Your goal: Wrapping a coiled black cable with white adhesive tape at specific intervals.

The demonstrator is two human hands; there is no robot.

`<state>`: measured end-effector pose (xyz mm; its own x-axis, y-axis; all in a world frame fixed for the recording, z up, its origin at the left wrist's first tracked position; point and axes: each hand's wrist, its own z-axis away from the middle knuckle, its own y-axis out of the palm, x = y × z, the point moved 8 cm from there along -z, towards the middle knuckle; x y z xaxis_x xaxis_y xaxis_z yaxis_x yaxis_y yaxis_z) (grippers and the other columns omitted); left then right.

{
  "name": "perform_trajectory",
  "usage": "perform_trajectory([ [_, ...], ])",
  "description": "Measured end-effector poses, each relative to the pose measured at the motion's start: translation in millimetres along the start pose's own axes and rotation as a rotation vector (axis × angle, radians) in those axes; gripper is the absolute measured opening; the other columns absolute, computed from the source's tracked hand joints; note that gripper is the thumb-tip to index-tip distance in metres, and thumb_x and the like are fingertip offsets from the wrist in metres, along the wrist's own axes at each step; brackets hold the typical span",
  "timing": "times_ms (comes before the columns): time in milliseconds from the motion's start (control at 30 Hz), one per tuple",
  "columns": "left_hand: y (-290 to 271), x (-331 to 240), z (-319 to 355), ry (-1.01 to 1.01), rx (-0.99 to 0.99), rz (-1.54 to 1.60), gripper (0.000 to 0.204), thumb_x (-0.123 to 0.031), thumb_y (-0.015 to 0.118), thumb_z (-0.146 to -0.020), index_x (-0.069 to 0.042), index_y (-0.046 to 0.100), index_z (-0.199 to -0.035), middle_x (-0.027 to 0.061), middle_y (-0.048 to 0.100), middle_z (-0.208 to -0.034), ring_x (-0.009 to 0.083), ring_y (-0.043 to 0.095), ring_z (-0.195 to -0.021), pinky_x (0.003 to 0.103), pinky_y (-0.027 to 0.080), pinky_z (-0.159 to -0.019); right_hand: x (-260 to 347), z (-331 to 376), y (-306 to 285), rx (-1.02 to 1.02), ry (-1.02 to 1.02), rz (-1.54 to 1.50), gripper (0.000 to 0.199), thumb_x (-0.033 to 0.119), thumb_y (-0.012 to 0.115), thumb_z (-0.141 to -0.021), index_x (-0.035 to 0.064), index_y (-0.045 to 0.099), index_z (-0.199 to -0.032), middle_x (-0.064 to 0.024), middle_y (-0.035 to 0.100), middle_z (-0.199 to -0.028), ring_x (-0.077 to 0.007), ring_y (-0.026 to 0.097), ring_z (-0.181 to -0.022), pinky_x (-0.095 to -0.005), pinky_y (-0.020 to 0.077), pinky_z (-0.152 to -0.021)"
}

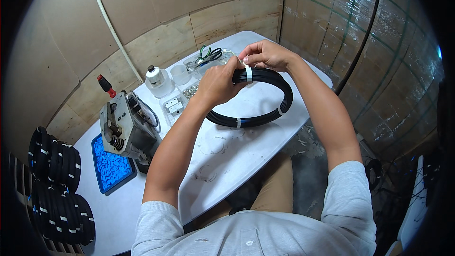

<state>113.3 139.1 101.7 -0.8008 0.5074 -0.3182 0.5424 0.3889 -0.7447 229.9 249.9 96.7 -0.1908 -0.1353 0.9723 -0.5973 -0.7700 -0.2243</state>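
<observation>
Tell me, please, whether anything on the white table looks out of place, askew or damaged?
Nothing looks damaged or spilled. The black cable coil is neatly banded with white ties and held in both hands, left hand and right hand. The only untidy spot is faint scuff marks on the white table near its front edge.

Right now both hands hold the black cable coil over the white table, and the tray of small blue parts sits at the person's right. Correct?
Not quite. Both hands, left hand and right hand, do hold the black cable coil over the white table, but the head view shows the tray of small blue parts at the person's left.
</observation>
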Motion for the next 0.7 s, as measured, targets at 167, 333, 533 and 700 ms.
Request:
perform_trajectory([
  [167,-3,-1,-1,0.035,-0.046,0.012,0.045,-0.026,0.085,-0.084,-0.008,0.054,-0.111,0.0187,0.074,-0.084,0.0436,0.072,-0.079,0.053,0.055,-0.068,29,5,0,-0.043,-0.126,0.145,0.018,0.010,0.074,-0.096,0.0026,0.070,-0.112,-0.0042,0.070,-0.092,-0.0117,0.067,-0.081,-0.0258,0.0546,-0.067],
  [333,-2,-2,-2,0.010,-0.033,0.007,0.048,-0.026,0.087,-0.083,-0.006,0.052,-0.108,0.0185,0.074,-0.088,0.0425,0.072,-0.082,0.050,0.055,-0.068,55,15,-2,-0.150,-0.149,0.287,0.024,0.011,0.073,-0.098,0.0030,0.061,-0.117,-0.0039,0.068,-0.084,-0.0120,0.067,-0.079,-0.0271,0.0533,-0.066],
  [533,-2,-8,-3,0.023,-0.036,0.017,0.050,-0.024,0.090,-0.080,-0.005,0.052,-0.107,0.0183,0.074,-0.090,0.0415,0.072,-0.082,0.048,0.055,-0.067,31,4,-10,-0.170,-0.036,0.320,0.022,0.009,0.071,-0.098,0.0026,0.061,-0.117,-0.0038,0.067,-0.082,-0.0112,0.064,-0.074,-0.0270,0.0510,-0.062],
  [700,-5,-9,1,0.016,-0.032,0.022,0.048,-0.022,0.090,-0.080,-0.005,0.053,-0.107,0.0185,0.074,-0.089,0.0414,0.072,-0.081,0.048,0.055,-0.066,-14,-5,0,-0.071,0.264,0.313,0.030,0.003,0.074,-0.090,0.0044,0.064,-0.118,-0.0086,0.069,-0.083,-0.0154,0.065,-0.067,-0.0270,0.0508,-0.060],
])
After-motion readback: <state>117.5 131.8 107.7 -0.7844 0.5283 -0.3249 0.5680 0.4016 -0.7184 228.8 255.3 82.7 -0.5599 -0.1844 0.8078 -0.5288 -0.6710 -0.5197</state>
